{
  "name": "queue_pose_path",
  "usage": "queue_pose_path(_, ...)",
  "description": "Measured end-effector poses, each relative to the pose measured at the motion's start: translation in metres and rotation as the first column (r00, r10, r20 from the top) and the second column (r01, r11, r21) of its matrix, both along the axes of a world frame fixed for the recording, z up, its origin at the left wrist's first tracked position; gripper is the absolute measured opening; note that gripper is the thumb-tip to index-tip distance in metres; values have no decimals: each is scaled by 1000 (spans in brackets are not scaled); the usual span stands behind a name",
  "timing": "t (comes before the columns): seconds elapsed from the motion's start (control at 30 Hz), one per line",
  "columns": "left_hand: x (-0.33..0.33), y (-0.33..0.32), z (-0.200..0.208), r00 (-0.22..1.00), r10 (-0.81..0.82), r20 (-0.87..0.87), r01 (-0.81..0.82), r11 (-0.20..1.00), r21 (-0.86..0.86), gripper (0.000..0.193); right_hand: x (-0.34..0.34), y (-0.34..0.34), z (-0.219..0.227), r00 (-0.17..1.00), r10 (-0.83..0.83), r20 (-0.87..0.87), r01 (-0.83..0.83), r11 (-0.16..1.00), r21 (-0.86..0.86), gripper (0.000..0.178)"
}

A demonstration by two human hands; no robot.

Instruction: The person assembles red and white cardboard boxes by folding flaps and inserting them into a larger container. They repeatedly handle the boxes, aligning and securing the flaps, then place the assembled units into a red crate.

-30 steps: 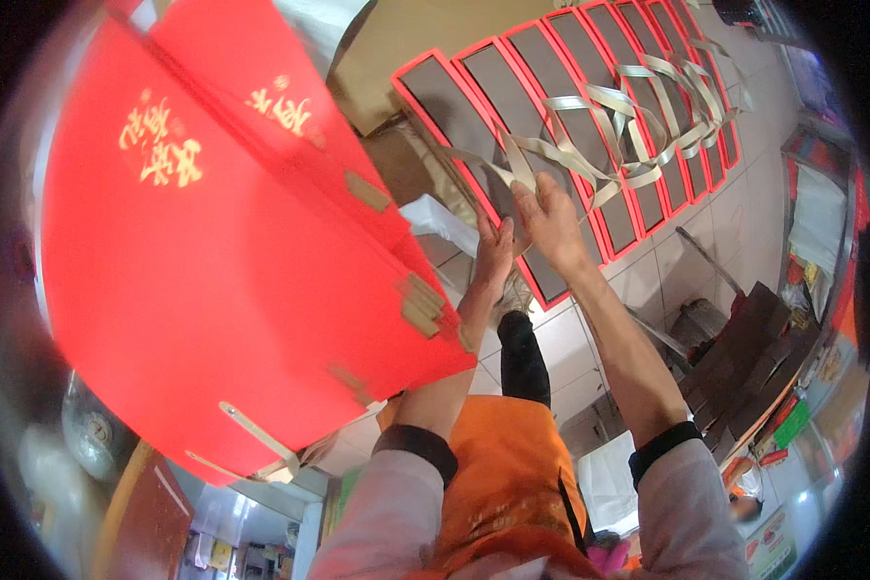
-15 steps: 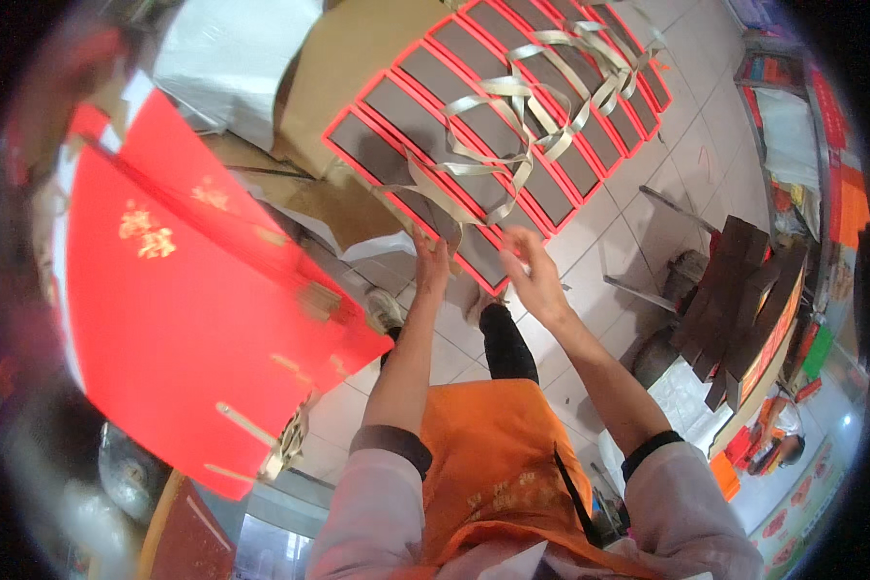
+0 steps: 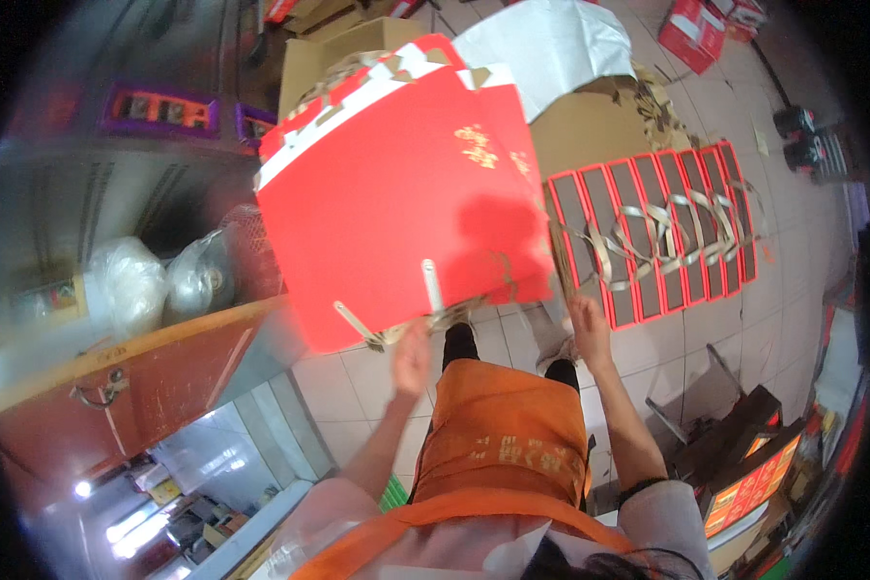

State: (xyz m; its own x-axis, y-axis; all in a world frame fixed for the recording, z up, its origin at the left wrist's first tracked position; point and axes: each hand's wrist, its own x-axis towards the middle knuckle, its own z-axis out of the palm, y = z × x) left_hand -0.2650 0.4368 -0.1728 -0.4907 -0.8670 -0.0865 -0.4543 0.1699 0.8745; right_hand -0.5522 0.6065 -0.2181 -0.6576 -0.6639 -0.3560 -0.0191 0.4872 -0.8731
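Observation:
My left hand (image 3: 413, 360), smeared by motion, is just below the near edge of a stack of flat red paper bags (image 3: 387, 208). These bags carry gold print, and beige ribbon handles (image 3: 432, 285) show along their near edge. My right hand (image 3: 590, 329) is at the near left corner of a row of red-edged bags (image 3: 621, 295), its fingers pointing up and apart, with nothing visible in them. The bags in that row stand side by side with dark brown faces upward. Pale ribbon handles (image 3: 599, 251) loop across them.
Behind the row lie a cardboard sheet (image 3: 580, 130) and a white sheet (image 3: 546, 48). On the left is a brown wooden cabinet (image 3: 179, 387) with clear plastic bags (image 3: 130, 285) on top. Dark boards (image 3: 735, 430) stand at the lower right, on a tiled floor (image 3: 793, 319).
My view has turned left, so the flat red stack is now central and the bag row is at the right. My left hand has moved from the row to the stack's near edge.

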Motion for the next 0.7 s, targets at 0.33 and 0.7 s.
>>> queue_pose_path(0.33, 136, -258, -62, 749, 565, 344, -597, 802, -16, 52, -16, -228, -7, 761, 169, -627, 86, 930, 356, 48)
queue_pose_path(0.7, 150, -254, -18, 720, 686, 101, -663, 639, 389, 38, -44, -209, -7, 955, -296, -28, 297, 952, 77, 33)
